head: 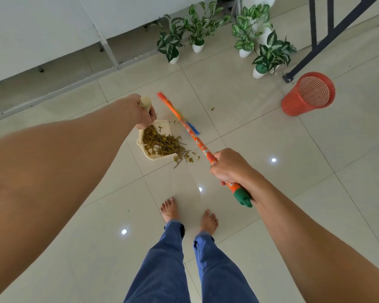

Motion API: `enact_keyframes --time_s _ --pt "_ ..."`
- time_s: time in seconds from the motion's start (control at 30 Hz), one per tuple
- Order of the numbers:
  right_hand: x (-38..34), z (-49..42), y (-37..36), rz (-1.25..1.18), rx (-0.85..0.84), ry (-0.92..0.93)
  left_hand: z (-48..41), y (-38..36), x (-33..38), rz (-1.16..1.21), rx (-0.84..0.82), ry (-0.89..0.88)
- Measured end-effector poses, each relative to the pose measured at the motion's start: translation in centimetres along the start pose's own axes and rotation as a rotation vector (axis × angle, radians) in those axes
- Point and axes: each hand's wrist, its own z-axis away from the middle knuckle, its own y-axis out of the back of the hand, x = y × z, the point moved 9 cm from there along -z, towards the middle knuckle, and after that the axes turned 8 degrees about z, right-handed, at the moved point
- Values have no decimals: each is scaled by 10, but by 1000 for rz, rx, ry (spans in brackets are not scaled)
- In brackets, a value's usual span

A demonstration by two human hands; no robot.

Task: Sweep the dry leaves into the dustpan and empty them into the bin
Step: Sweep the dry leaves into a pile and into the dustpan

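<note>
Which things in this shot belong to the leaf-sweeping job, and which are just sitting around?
Job:
- dry leaves
- dustpan, held by the left hand
- broom, held by the right hand
- red bin
- stray leaf beyond the broom

Sitting around:
- potted plants
- black metal frame

Home-like indoor space: glossy floor tiles (271, 132), potted plants (197, 27), red mesh bin (291, 105), dark railing (328, 33).
</note>
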Motion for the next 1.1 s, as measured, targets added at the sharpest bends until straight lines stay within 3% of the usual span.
enact_keyframes --time_s 0.2,0.3,0.57,0.8,0.9,1.1 --pt "-11 -3 -17 -381 -185 25 -4 7 -8 18 3 1" --pt "-12 2 -6 -454 -216 63 -6 8 -11 11 2 -4" --pt "-31 -3 1 -194 -35 31 -9 16 -13 -13 -26 -32" --pt "-43 0 -19 -550 -233 -14 -9 35 -17 -38 -23 -99" --pt "-43 9 0 -496 -235 27 -3 45 -21 -45 -16 -124" --pt "-41 16 51 -303 -73 15 10 52 -27 48 9 -159"
